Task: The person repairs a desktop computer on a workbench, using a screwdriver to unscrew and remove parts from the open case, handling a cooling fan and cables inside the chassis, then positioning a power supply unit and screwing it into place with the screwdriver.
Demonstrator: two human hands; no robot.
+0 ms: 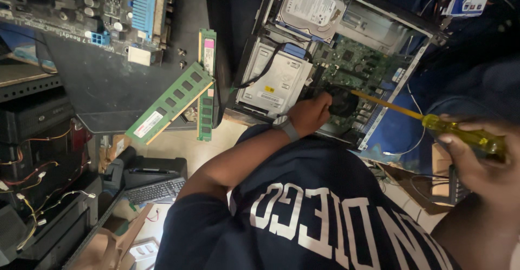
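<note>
Right hand (479,159) gripping yellow screwdriver (433,122), tip inside open computer case (346,47).

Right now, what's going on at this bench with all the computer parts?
A person is working inside an open desktop computer case. Their left hand reaches in beside the black cooling fan on the green motherboard, while the right hand grips a yellow-handled screwdriver, its shaft pointing at the fan. A hard drive sits in the case. Two green memory sticks lie loose beside it, near a separate circuit board.
</note>
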